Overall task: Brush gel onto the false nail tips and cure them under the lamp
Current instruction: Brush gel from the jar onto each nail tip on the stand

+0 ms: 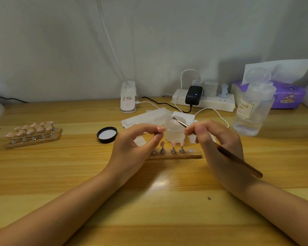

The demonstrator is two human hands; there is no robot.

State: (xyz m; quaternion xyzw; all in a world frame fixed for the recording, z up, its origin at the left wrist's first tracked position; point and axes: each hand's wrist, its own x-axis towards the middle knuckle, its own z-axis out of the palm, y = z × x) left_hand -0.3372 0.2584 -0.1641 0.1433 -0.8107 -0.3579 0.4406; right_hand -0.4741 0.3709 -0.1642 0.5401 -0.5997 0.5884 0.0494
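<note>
My left hand (137, 144) pinches one pink false nail tip (161, 129) on its small stand, lifted above the near wooden holder (176, 155). My right hand (219, 144) grips a brown-handled tool (238, 159) like a pen; its metal tip (174, 118) reaches over the open frosted gel jar (174, 132). Three pink tips (173, 143) stand on metal cones on the near holder, with one bare round magnet (190, 150) at its right end. The lamp's white clip base (128, 97) sits at the back of the table.
A second wooden holder (34, 134) with several pink tips lies at left. The jar's black lid (107, 134) sits left of my left hand. White wipes (149, 117), a power strip (203, 100), a clear bottle (252, 110) and a purple tissue pack (288, 95) stand behind.
</note>
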